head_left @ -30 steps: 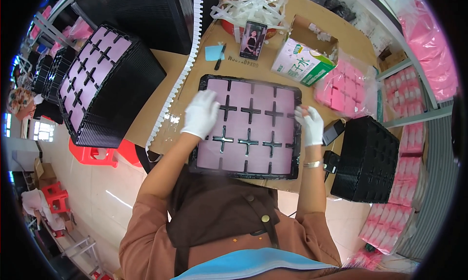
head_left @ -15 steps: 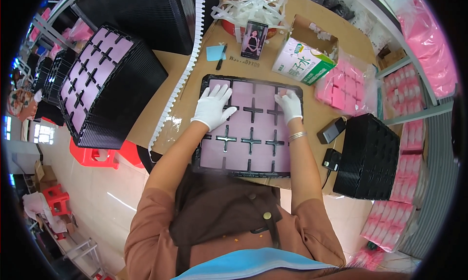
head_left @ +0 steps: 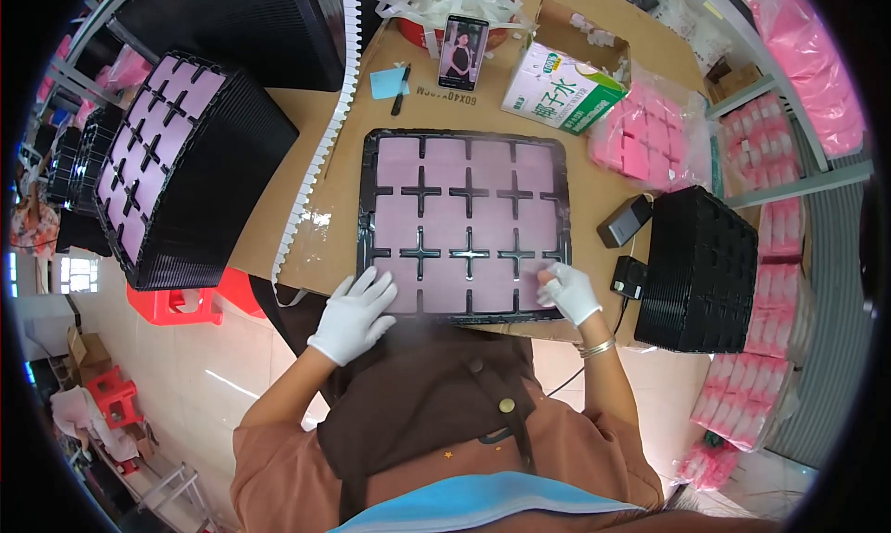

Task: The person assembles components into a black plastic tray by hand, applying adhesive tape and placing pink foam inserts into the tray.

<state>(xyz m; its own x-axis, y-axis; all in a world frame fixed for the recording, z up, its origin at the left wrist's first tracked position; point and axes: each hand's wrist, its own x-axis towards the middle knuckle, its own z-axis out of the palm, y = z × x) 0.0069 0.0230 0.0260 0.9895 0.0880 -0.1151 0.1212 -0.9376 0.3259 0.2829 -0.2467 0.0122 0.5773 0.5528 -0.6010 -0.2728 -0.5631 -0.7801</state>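
A black plastic tray (head_left: 469, 320) lies flat on the cardboard-topped table, with lilac foam-like squares (head_left: 445, 212) set between its raised black crosses. My left hand (head_left: 355, 318), in a white glove, rests at the tray's near left corner, fingers spread and nothing held. At the near right corner is my right hand (head_left: 572, 295), also gloved, with one fingertip bare. Its bent fingers touch the corner square and are slightly apart; I see nothing held in them.
A tall stack of black trays (head_left: 213, 180) topped with lilac squares stands left. More black trays (head_left: 696, 273) stand right, by a dark charger-like block (head_left: 626, 221). Behind are a phone (head_left: 462, 52), a pen (head_left: 401, 91), an open carton (head_left: 566, 92) and bagged pink blocks (head_left: 645, 139).
Both hands have moved from the tray's far part toward me, down to its near corners. The whole scene has shifted slightly up and left in view.
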